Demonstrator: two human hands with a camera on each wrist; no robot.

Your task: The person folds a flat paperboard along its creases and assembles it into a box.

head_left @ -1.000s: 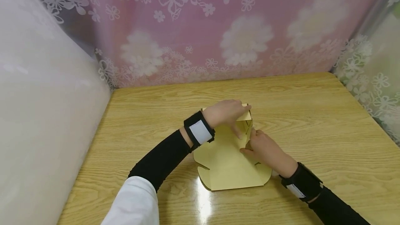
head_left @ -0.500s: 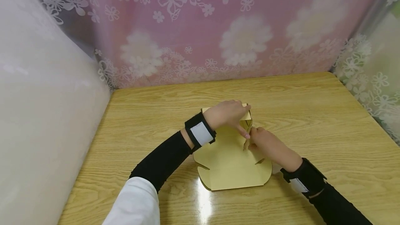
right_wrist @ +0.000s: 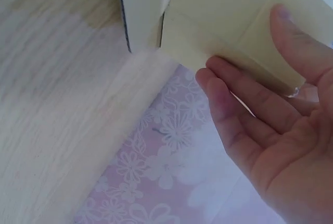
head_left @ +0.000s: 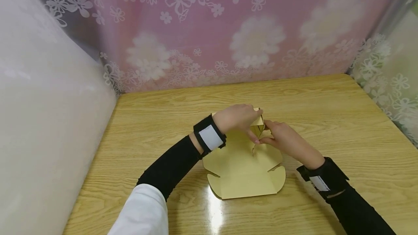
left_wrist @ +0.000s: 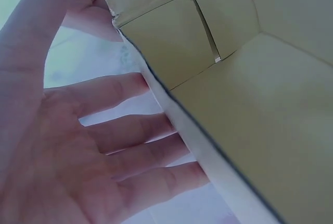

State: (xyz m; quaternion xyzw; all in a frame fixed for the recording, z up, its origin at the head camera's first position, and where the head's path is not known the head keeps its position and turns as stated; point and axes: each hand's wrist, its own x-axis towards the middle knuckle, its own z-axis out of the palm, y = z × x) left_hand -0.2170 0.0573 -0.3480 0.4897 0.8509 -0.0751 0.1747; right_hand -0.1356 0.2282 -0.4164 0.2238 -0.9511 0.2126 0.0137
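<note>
A partly folded cardboard box (head_left: 241, 184) lies on the table, its front panel with rounded, slotted ears spread flat toward me. The far wall and right side stand up. My left hand (head_left: 236, 117) reaches over the far wall. In the left wrist view its fingers (left_wrist: 143, 133) are nearly straight, tips against the wall's outer face, and the box interior (left_wrist: 244, 114) shows two flaps meeting at a narrow gap. My right hand (head_left: 289, 140) pinches the right side near the far corner, thumb (right_wrist: 296, 39) inside, fingers outside. The two thumbs meet in the head view.
The wood-grain table (head_left: 156, 115) extends around the box. A pink floral curtain (head_left: 202, 39) hangs behind it. A white sheet (head_left: 49, 111) stands at the left, and a pale floral curtain (head_left: 392, 71) at the right.
My right hand has slid away from me along the box's right side, toward the far corner, uncovering the right ear. My left thumb has shifted right; the left hand otherwise stays put.
</note>
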